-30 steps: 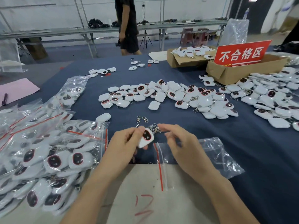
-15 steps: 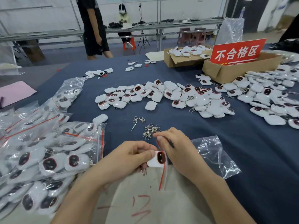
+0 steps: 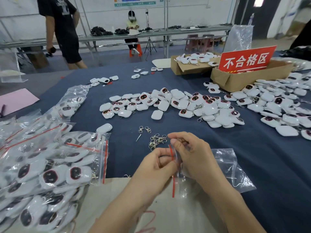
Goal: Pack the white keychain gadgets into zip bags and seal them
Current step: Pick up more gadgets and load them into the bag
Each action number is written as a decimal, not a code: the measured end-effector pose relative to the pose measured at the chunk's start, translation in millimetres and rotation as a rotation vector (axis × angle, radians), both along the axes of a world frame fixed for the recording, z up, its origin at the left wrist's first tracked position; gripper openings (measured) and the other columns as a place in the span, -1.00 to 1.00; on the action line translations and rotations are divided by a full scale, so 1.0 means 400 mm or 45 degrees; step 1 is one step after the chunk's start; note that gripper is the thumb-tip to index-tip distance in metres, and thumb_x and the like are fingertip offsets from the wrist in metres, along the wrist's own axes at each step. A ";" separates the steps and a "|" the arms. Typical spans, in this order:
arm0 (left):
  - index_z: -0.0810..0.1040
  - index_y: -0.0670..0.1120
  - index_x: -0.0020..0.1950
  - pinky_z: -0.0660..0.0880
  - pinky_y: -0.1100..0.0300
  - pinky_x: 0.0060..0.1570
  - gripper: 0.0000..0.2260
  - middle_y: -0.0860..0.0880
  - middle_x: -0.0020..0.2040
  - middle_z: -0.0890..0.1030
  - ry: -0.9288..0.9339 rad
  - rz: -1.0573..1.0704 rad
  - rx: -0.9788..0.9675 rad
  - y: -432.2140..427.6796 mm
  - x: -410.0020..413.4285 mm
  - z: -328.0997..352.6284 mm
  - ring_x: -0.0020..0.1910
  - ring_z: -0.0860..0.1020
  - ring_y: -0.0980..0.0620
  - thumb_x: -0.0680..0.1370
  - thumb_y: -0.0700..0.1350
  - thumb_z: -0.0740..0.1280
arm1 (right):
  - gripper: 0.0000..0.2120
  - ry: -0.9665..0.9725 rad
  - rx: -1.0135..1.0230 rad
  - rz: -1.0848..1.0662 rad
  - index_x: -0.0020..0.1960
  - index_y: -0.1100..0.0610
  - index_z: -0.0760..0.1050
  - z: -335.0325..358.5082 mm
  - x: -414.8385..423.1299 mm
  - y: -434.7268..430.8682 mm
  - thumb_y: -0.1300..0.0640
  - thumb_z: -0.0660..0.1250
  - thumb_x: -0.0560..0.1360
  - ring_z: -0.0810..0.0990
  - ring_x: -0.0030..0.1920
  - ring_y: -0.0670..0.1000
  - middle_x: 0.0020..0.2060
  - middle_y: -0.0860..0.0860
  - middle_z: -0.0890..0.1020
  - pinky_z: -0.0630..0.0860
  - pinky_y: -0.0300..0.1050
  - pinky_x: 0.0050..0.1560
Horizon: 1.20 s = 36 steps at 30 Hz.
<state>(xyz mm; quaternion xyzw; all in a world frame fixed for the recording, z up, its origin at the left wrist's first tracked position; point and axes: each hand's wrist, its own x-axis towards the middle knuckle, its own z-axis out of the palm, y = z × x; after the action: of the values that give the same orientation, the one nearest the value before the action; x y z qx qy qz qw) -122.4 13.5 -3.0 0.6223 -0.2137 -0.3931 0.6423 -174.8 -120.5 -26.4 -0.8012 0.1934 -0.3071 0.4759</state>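
Both pinching: left hand point(image 3: 156, 167) and right hand point(image 3: 193, 157) grip the zip bag point(image 3: 235, 174) at its red seal strip point(image 3: 173, 187) near the metal clasps point(image 3: 157, 140), so I'd press along it end-to-end.

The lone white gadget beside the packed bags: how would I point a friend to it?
Start at the heap of filled zip bags on the left of the blue table. Just past its far right corner, one white gadget lies alone on the cloth. Unlike its neighbours, it is unbagged and shows no dark screen.
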 end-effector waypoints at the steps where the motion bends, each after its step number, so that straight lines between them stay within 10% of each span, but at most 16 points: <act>1: 0.52 -0.18 0.17 0.48 0.19 -0.20 -0.83 -0.07 -0.22 0.71 -0.003 0.040 0.021 -0.004 -0.003 0.000 -0.30 0.61 0.02 0.60 -0.33 0.34 | -0.71 -0.016 0.020 0.010 -0.05 -0.30 0.61 0.004 -0.004 -0.001 0.14 0.37 0.59 0.64 -0.06 -0.23 -0.11 -0.26 0.65 0.49 -0.41 -0.07; 10: 0.42 0.17 0.29 0.55 0.24 -0.23 -0.58 0.05 -0.21 0.65 -0.199 0.264 0.090 0.001 -0.031 0.001 -0.24 0.62 0.11 0.62 -0.33 0.24 | -0.78 -0.009 0.353 0.095 0.02 -0.13 0.66 0.018 -0.024 -0.005 0.12 0.28 0.65 0.65 -0.27 -0.26 -0.07 -0.14 0.72 0.46 -0.45 -0.29; 13: 0.50 0.13 0.31 0.61 -0.05 0.10 -0.62 -0.10 -0.13 0.71 -0.193 0.067 0.107 0.019 -0.024 0.025 -0.12 0.65 0.00 0.60 -0.28 0.26 | -0.76 -0.005 0.425 0.074 -0.01 -0.14 0.67 0.017 -0.022 -0.009 0.14 0.29 0.64 0.68 -0.12 -0.18 -0.10 -0.16 0.73 0.57 -0.25 -0.07; 20: 0.57 0.14 0.04 0.53 0.18 -0.13 -0.86 0.14 -0.32 0.68 -1.084 0.281 0.416 -0.011 0.129 0.063 -0.29 0.61 0.23 0.64 -0.06 0.23 | -0.76 0.003 0.476 0.093 0.04 -0.12 0.66 0.021 -0.025 -0.038 0.16 0.26 0.65 0.66 -0.03 -0.15 -0.09 -0.16 0.73 0.56 -0.16 0.12; 27: 0.20 -0.03 0.59 0.34 -0.06 0.37 -0.47 -0.20 0.55 0.18 -1.362 0.098 0.887 -0.215 0.315 0.007 0.44 0.33 -0.24 0.65 0.01 0.25 | -0.76 -0.101 0.570 0.095 0.15 -0.07 0.62 0.023 -0.032 -0.038 0.19 0.24 0.66 0.69 -0.03 -0.09 -0.07 -0.10 0.74 0.61 -0.19 0.08; 30: 0.38 -0.09 0.48 0.36 -0.08 0.33 -0.62 -0.17 0.46 0.38 -1.623 0.098 1.002 -0.237 0.341 -0.022 0.37 0.37 -0.22 0.68 -0.01 0.20 | -0.74 -0.137 0.609 0.117 0.15 -0.05 0.62 0.025 -0.031 -0.033 0.23 0.23 0.66 0.69 -0.04 -0.06 -0.08 -0.07 0.74 0.61 -0.21 0.06; 36: 0.57 -0.05 0.10 0.39 0.21 0.01 -0.77 0.02 0.02 0.49 -1.505 0.358 0.357 -0.155 0.276 -0.010 -0.05 0.53 0.03 0.72 -0.04 0.13 | -0.74 -0.167 0.564 0.058 0.14 -0.13 0.59 0.031 -0.023 -0.025 0.20 0.27 0.64 0.69 -0.11 -0.12 -0.03 -0.12 0.70 0.60 -0.24 0.01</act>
<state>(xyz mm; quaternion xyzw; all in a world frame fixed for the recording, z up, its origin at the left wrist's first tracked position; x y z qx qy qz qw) -11.9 -48.6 -6.9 0.8352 -0.3954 0.0818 0.3733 -184.1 -130.5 -14.1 -0.6597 0.2065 -0.2975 0.6585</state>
